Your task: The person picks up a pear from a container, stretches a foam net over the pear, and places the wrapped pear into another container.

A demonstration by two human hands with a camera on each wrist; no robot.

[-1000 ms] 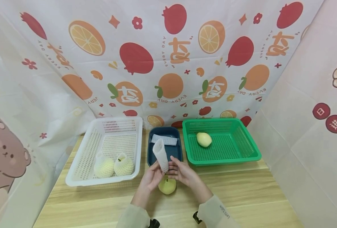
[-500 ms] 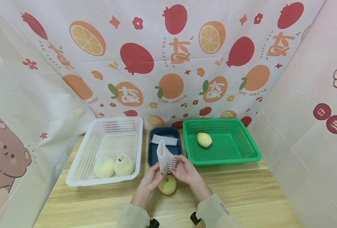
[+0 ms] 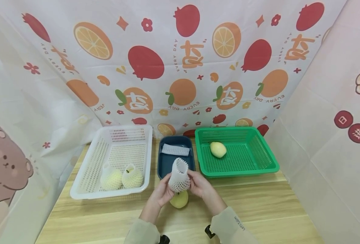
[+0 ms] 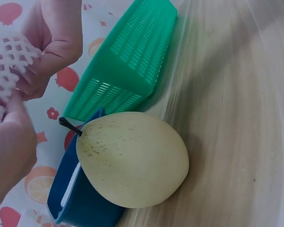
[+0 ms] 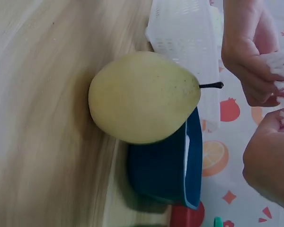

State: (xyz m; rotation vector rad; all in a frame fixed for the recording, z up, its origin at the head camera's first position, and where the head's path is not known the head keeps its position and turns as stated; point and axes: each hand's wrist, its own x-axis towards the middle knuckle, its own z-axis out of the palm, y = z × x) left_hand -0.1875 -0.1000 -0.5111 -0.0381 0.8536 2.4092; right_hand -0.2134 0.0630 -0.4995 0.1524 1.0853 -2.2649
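A white foam fruit net (image 3: 180, 178) is held up between both hands, its mouth spread and facing up. My left hand (image 3: 162, 191) pinches its left side, and my right hand (image 3: 198, 183) pinches the right. In the left wrist view the thumbs and fingers grip the net's lattice (image 4: 7, 71). Just below the hands a bare yellow pear (image 3: 179, 200) stands on the table with its stem up; the right wrist view shows the whole pear (image 5: 144, 97). Behind the net is a dark blue tray (image 3: 166, 166) with another flattened foam net (image 3: 175, 149) in it.
On the left, a white basket (image 3: 86, 195) holds two pears (image 3: 132, 177) in foam nets. The green basket (image 3: 237, 173) on the right holds one bare pear (image 3: 218, 149). Printed curtains stand behind and at both sides of the wooden table (image 3: 253, 206).
The foam net was narrow and flat; it is now stretched wide, and its mouth has tipped toward me. My right hand has come to grip its right side. The pear has stayed put.
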